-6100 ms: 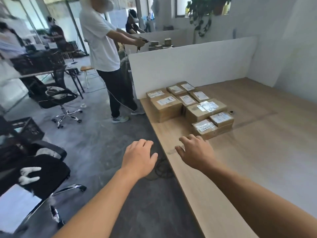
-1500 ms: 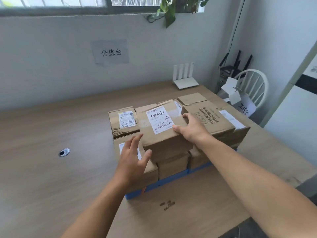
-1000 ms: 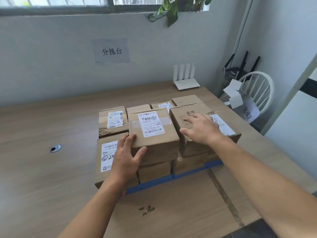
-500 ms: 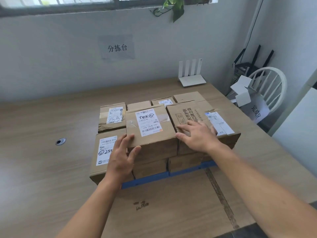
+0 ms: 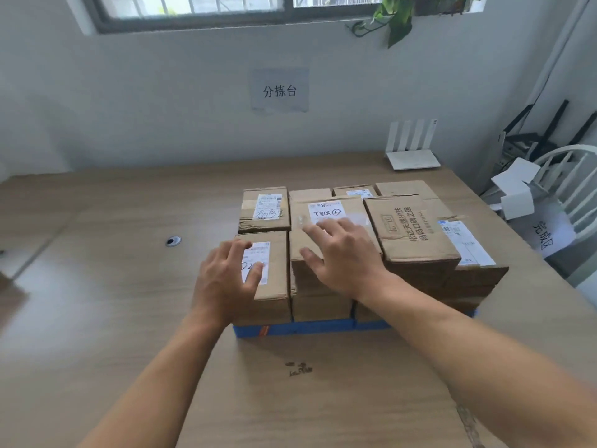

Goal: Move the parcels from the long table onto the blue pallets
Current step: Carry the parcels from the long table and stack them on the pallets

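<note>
Several brown cardboard parcels are stacked on a blue pallet (image 5: pixel 310 327) that lies on a wooden table (image 5: pixel 97 318). The middle top parcel (image 5: pixel 326 208) carries a white label and sits between a lower left parcel (image 5: pixel 274 286) and a printed parcel (image 5: pixel 410 227) on the right. My left hand (image 5: pixel 226 279) hovers with spread fingers over the lower left parcel's label. My right hand (image 5: pixel 342 253) is spread over the middle top parcel's near edge. Neither hand grips anything.
A white router (image 5: pixel 413 150) stands at the table's back right. A white chair (image 5: pixel 568 176) with paper and a bag is beyond the right edge. A cable hole (image 5: pixel 172 241) is in the tabletop to the left. A paper sign (image 5: pixel 279 90) hangs on the wall.
Both hands have let go of the middle top parcel, which now rests on the stack. The left hand moved left over the lower parcel; the right hand moved onto the middle parcel.
</note>
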